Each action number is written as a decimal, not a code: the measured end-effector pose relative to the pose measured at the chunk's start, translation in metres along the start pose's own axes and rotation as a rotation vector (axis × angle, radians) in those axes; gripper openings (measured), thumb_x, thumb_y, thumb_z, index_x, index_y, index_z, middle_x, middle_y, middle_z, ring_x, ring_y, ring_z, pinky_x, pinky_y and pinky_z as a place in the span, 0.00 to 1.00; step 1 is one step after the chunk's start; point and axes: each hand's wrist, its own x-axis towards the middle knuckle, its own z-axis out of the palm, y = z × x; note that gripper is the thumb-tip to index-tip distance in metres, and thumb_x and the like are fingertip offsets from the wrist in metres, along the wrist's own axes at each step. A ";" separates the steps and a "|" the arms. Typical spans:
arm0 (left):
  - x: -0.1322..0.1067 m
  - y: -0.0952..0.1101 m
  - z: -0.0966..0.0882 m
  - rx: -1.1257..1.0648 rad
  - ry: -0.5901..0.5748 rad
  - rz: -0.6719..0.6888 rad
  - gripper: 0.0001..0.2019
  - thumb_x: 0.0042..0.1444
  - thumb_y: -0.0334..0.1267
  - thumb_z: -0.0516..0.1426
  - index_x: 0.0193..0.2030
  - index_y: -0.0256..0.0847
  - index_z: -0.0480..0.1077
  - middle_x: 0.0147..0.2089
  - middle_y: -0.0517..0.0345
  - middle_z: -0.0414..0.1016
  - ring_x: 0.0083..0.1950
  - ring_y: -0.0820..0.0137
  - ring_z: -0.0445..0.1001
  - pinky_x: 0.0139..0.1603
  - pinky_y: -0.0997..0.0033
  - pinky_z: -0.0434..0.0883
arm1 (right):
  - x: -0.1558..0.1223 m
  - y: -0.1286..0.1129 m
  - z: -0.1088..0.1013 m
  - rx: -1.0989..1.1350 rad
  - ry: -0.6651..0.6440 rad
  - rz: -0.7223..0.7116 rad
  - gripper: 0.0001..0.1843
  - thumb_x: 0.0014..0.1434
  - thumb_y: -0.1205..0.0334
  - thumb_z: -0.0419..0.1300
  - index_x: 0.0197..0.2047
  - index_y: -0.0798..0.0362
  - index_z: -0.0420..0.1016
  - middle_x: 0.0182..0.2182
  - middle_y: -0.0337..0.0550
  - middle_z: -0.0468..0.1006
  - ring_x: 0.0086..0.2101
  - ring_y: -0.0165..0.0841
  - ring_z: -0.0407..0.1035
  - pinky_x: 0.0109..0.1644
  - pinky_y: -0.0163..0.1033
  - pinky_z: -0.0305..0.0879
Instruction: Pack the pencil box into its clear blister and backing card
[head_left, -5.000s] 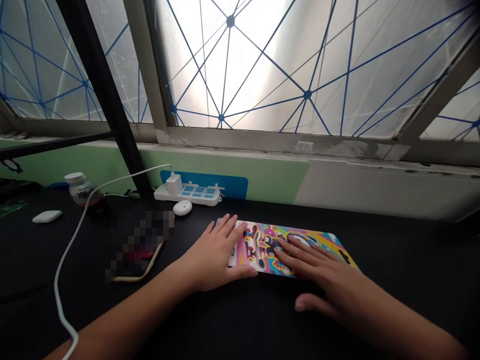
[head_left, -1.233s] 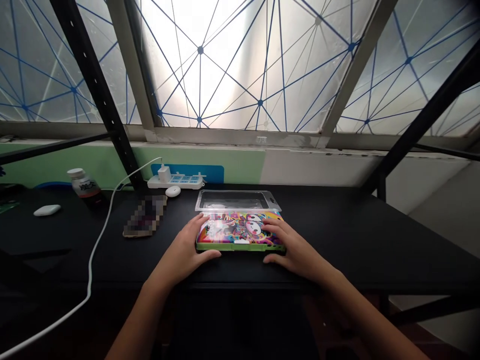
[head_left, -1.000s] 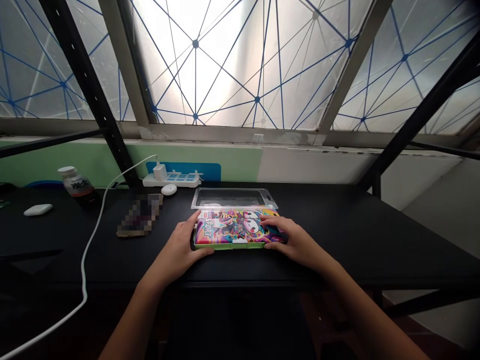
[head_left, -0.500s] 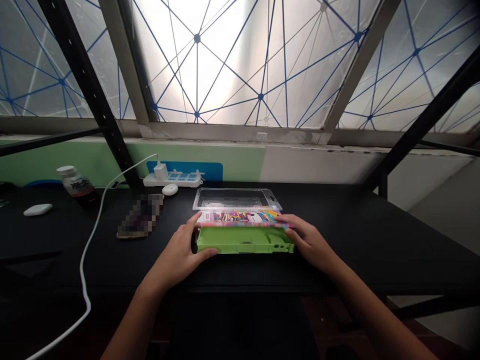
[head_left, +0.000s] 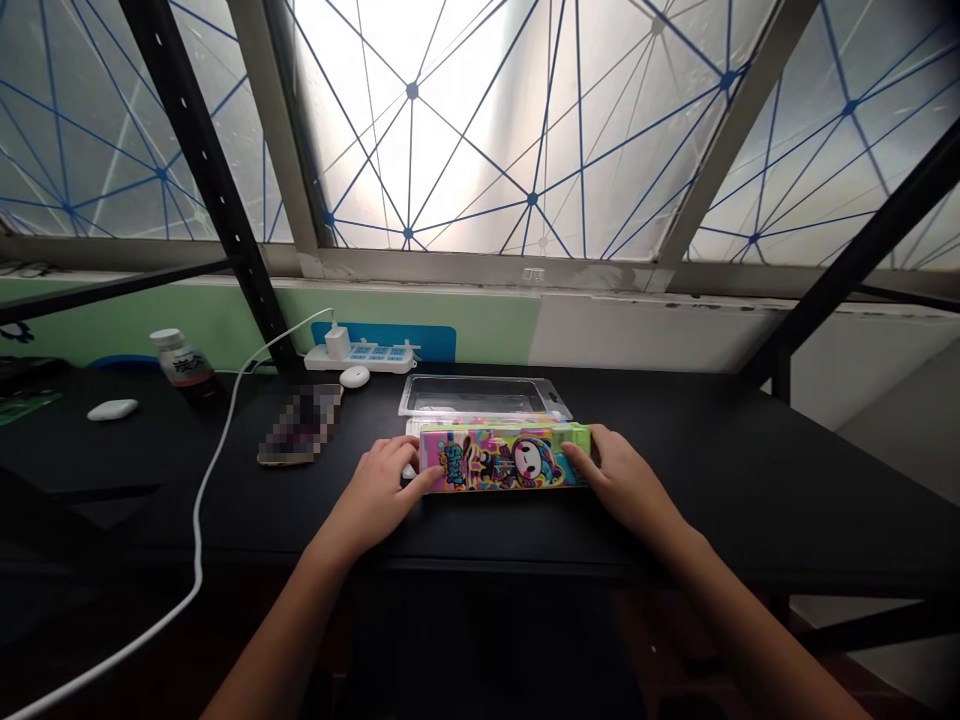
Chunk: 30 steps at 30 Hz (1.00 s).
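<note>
- My left hand point(head_left: 379, 476) is closed on the left end of the case, its fingers wrapped around the short edge.
- My right hand point(head_left: 622, 472) grips the right end the same way.
- The brightly printed case point(head_left: 502, 458), with a green rim, sits between my hands, its cartoon face turned toward me, over the black table point(head_left: 697, 500).
- A clear plastic tray point(head_left: 480, 396) lies just behind it.
- Farther left are a white power strip point(head_left: 360, 358), a white earbud case point(head_left: 354, 376), and a pixelated flat object point(head_left: 300, 425).
- A white cable point(head_left: 199, 540) trails off the table's near edge.
</note>
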 end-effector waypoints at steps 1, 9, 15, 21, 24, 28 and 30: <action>0.000 -0.001 0.001 -0.004 0.025 -0.038 0.19 0.66 0.57 0.52 0.42 0.43 0.73 0.56 0.50 0.74 0.59 0.53 0.69 0.56 0.52 0.67 | 0.003 -0.003 -0.001 -0.026 0.010 -0.019 0.21 0.69 0.44 0.50 0.45 0.53 0.72 0.36 0.50 0.78 0.36 0.45 0.73 0.37 0.46 0.68; -0.006 -0.002 -0.001 -0.125 0.038 -0.070 0.37 0.59 0.56 0.61 0.71 0.45 0.55 0.63 0.44 0.70 0.66 0.51 0.66 0.64 0.50 0.62 | 0.039 -0.060 0.009 -0.026 -0.128 -0.355 0.14 0.68 0.49 0.55 0.48 0.49 0.75 0.43 0.48 0.80 0.43 0.44 0.71 0.46 0.47 0.65; -0.007 0.000 -0.002 -0.154 0.045 -0.088 0.51 0.51 0.50 0.69 0.75 0.51 0.45 0.62 0.46 0.72 0.65 0.53 0.69 0.64 0.53 0.64 | 0.061 -0.082 0.044 0.020 -0.144 -0.406 0.14 0.69 0.50 0.56 0.41 0.52 0.74 0.36 0.47 0.77 0.38 0.41 0.69 0.42 0.45 0.67; -0.004 -0.003 -0.001 -0.195 0.059 -0.039 0.49 0.54 0.52 0.66 0.76 0.53 0.44 0.64 0.47 0.71 0.64 0.54 0.71 0.62 0.54 0.67 | 0.062 -0.087 0.041 0.032 0.010 -0.364 0.10 0.68 0.55 0.57 0.42 0.53 0.72 0.40 0.53 0.75 0.41 0.46 0.67 0.46 0.51 0.68; -0.003 -0.005 -0.005 -0.215 0.032 -0.007 0.27 0.67 0.56 0.51 0.70 0.50 0.62 0.67 0.51 0.69 0.67 0.56 0.67 0.66 0.55 0.65 | 0.044 -0.091 0.021 0.062 0.108 -0.391 0.09 0.68 0.54 0.57 0.45 0.50 0.71 0.44 0.52 0.76 0.45 0.47 0.69 0.52 0.54 0.66; -0.003 -0.006 -0.010 -0.214 -0.009 -0.082 0.29 0.71 0.57 0.38 0.65 0.49 0.70 0.68 0.54 0.68 0.71 0.55 0.63 0.68 0.52 0.62 | 0.001 -0.080 -0.017 0.193 0.072 -0.621 0.21 0.64 0.47 0.62 0.57 0.46 0.67 0.51 0.50 0.78 0.51 0.47 0.71 0.60 0.56 0.64; -0.003 -0.007 -0.010 -0.164 -0.033 -0.109 0.29 0.67 0.61 0.48 0.68 0.49 0.67 0.70 0.50 0.66 0.71 0.51 0.62 0.68 0.49 0.62 | -0.019 -0.063 -0.032 0.250 -0.090 -0.579 0.27 0.61 0.43 0.64 0.60 0.41 0.66 0.59 0.50 0.74 0.56 0.49 0.70 0.59 0.54 0.67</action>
